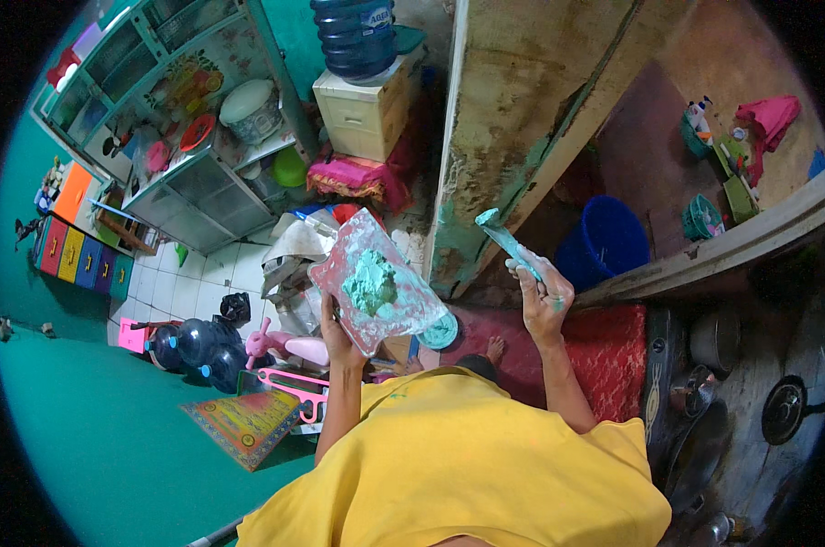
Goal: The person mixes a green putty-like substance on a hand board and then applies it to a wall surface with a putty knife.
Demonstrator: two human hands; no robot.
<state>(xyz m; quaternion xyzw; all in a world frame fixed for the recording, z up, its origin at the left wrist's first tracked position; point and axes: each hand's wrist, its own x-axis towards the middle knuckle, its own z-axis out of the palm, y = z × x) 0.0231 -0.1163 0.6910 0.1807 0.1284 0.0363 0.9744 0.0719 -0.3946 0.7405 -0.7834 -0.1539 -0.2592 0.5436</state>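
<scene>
My left hand [337,335] grips the lower left edge of a smeared, pale board [414,305]. A mound of teal putty [372,282] lies on the middle of it. In my right hand [545,294], closed round its handle, is a putty knife [503,239] coated with teal putty, its blade pointing up and left. That blade is close to the lower part of a worn, stained wall edge [499,118], where teal patches show; whether it touches cannot be made out. Below the board's right corner stands a small round tub [439,331] with teal stuff in it.
A dark blue bucket [610,239] stands right of the wall edge. Left are a glass-fronted cabinet [202,196], a pink ride-on toy [294,348] and large water bottles [202,341]. A red mat [608,360] lies by a stove [672,365] at right.
</scene>
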